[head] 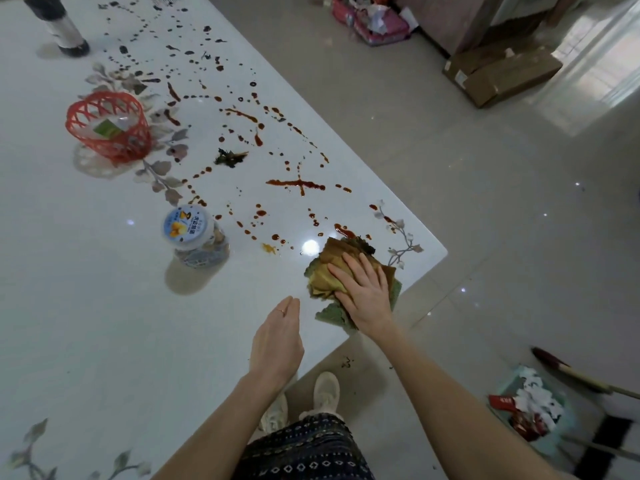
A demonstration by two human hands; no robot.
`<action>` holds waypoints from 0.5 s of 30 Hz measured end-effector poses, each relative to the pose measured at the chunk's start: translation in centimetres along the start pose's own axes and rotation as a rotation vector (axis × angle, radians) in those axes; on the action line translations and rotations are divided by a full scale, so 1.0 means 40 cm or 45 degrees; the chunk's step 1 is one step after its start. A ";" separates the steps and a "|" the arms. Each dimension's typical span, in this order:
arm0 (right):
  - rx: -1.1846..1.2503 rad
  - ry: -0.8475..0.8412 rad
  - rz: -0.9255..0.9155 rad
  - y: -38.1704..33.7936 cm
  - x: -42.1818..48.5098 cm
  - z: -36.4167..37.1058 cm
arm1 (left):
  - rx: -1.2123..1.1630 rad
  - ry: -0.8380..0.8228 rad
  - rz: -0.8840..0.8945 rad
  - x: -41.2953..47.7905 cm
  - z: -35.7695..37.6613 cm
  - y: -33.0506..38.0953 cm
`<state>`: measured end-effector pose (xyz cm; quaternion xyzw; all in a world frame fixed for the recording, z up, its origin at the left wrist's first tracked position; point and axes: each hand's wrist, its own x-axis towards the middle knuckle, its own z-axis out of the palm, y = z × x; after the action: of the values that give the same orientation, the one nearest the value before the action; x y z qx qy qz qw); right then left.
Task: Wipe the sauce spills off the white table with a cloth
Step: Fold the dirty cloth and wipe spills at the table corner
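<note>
The round blue-and-white lid (188, 225) of a clear plastic jar, standing mid-way along the white worktop (86, 306), carries dark Chinese characters, too blurred to read. White lettering on a red wrapper (502, 403) on the floor is also illegible.

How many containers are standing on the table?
3: a red basket at the left, a lidded jar near the middle, and a dark bottle far left, partly cropped.

Light: soft, even daylight, brightest at upper right across floor (450, 168) | Glare: round hotspot on glossy table (104, 323), pinpoint sparkles on floor tiles | Shadows: faint, soft-edged under jar (194, 233) and red basket (107, 129) | Sharpness: slightly soft throughout, far corners smeared | Distortion: wide-angle bowing of table edge, stretch toward frame borders
</note>
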<state>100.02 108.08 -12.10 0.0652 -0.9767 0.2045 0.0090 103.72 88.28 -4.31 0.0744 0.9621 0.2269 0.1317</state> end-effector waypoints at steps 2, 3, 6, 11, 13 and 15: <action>-0.004 0.021 -0.044 0.001 -0.023 0.012 | 0.011 0.011 -0.019 0.002 -0.002 0.006; -0.015 0.020 -0.083 0.004 -0.036 0.014 | 0.013 0.022 -0.038 0.002 -0.004 0.011; -0.044 -0.041 -0.205 0.040 -0.019 -0.004 | 0.010 0.043 -0.119 0.009 -0.011 0.023; -0.036 -0.075 -0.261 0.100 0.070 -0.034 | -0.002 0.090 -0.304 0.030 0.010 0.056; -0.003 -0.074 -0.345 0.104 0.051 -0.035 | -0.024 0.112 -0.367 0.033 0.021 0.073; 0.043 -0.111 -0.486 0.130 0.021 -0.047 | -0.043 0.149 -0.421 0.036 0.032 0.092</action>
<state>98.47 113.46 -12.44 0.2582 -0.9424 0.2125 0.0042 103.04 92.36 -4.06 -0.1005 0.9632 0.2223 0.1124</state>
